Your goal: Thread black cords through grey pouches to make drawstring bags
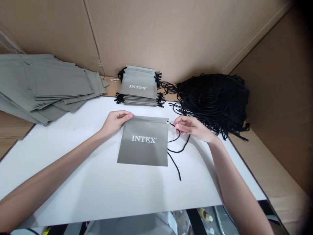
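Note:
A flat grey pouch [143,153] printed INTEX lies on the white tabletop in front of me. My left hand [117,120] pinches its upper left corner between thumb and fingers. At the upper right corner, my right hand [189,127] grips a small silver pin-like tool [170,123] together with a black cord. The tool's tip meets the open end of the pouch's top hem; how far it reaches inside is hidden. Black cord [179,150] loops down from my right fingers, partly passing beneath the pouch, and a loose end points toward me.
A stack of INTEX pouches [139,81] with knotted black cords stands at the back. Left of it is a fanned pile of grey pouches [61,81]. A heap of black cords [212,98] lies at the back right. Cardboard walls [158,36] enclose the table [97,192].

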Motion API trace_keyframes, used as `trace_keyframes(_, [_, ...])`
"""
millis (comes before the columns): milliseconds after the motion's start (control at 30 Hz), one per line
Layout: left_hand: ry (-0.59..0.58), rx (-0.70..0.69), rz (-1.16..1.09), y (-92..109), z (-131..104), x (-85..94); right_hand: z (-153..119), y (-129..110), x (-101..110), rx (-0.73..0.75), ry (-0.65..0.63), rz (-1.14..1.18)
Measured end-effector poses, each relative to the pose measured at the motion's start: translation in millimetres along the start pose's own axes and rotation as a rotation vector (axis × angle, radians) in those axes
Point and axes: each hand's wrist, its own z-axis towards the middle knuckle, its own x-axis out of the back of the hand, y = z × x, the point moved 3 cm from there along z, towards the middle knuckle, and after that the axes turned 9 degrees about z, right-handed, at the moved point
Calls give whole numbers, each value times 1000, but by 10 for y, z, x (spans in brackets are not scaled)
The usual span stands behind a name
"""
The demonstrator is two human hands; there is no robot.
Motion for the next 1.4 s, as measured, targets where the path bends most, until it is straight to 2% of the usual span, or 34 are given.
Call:
trace_keyframes(67, [3,9,1,-9,24,37,-28,2,81,3,-2,-43])
trace_keyframes(267, [-45,13,51,-46,81,124,-98,-17,248,88,114,-203])
trace_keyframes(367, [-80,6,83,-43,73,113,-97,-22,210,98,95,-231])
trace_keyframes(533, [-140,-9,119,-20,26,28,-28,10,20,77,-16,-226])
trace_keyframes(633, [-165,-17,123,2,10,-4,-40,-6,35,78,-37,-268])
trace_keyframes(800, [-193,-13,126,63,-24,-64,-108,-84,151,123,61,-483])
trace_keyframes(967, [-168,4,141,74,-39,-84,-63,-89,9,232,215,-619])
trace_keyframes(1100, [-114,16,134,58,-8,-34,-15,-58,-37,227,286,-460])
trace_keyframes(1267, [-31,17,124,70,28,36,12,9,63,28,281,-68])
trace_keyframes(1400, [11,16,126,98,14,46,10,30,33,-114,253,166])
